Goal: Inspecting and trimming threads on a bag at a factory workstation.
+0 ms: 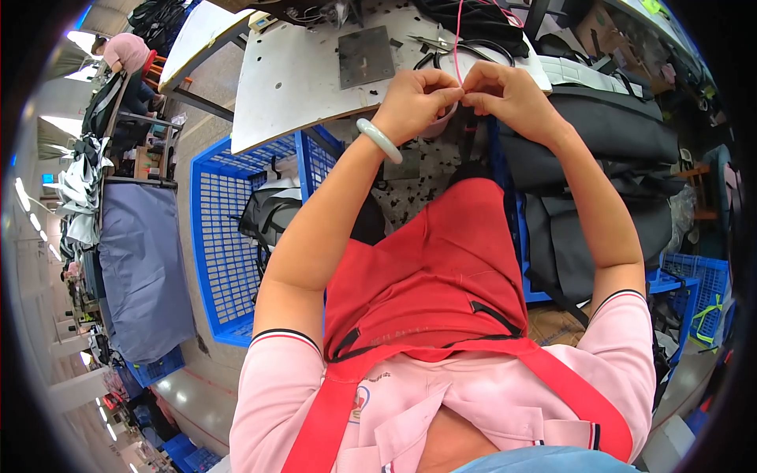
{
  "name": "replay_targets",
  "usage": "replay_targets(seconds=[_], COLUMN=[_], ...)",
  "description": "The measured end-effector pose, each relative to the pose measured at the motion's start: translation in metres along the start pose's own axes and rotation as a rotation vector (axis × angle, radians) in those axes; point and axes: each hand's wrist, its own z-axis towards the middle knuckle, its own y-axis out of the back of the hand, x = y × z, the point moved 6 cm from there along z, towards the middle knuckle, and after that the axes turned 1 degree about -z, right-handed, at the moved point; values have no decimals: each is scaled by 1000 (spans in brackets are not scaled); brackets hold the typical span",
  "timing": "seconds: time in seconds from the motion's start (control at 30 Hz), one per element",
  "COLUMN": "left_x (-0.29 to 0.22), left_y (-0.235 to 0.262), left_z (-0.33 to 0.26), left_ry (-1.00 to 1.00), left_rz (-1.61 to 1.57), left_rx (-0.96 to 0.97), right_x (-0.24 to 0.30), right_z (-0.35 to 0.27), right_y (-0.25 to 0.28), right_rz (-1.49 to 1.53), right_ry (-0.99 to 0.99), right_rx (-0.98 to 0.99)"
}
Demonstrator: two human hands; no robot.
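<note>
Both hands meet over the near edge of a white worktable (292, 94), fingertips almost touching. A thin pink cord (458, 43) runs down from the far side of the table to the fingertips. My left hand (416, 101), with a pale bangle (379, 140) on its wrist, pinches with thumb and forefinger at the cord's near end. Opposite it, my right hand (511, 98) is closed in a similar pinch on the cord. The fingers hide the exact end. Just beyond lie black cord loops (481, 49) and a pair of metal snips (428, 41).
A dark metal plate (365, 57) is set on the tabletop among black scraps. Black fabric (473, 20) lies at the far edge. At left stands a blue crate (213, 260) holding black and white pieces; black bags (599, 130) are piled at right. Another person (128, 57) sits far left.
</note>
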Motion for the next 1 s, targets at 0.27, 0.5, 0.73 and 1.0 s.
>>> replay_targets(seconds=[0.27, 0.5, 0.73, 1.0], left_x=[6, 17, -8, 12], left_y=[-11, 18, -11, 28], left_z=[-7, -3, 15, -30], left_ry=[37, -157, -564, -437], left_rz=[-895, 150, 921, 800], left_rx=[147, -260, -428, -336], right_x=[8, -23, 13, -34], right_z=[4, 6, 18, 15], right_y=[7, 89, 139, 130], right_rz=[77, -806, -1177, -413], right_ry=[-83, 64, 305, 48], right_rx=[144, -353, -777, -363])
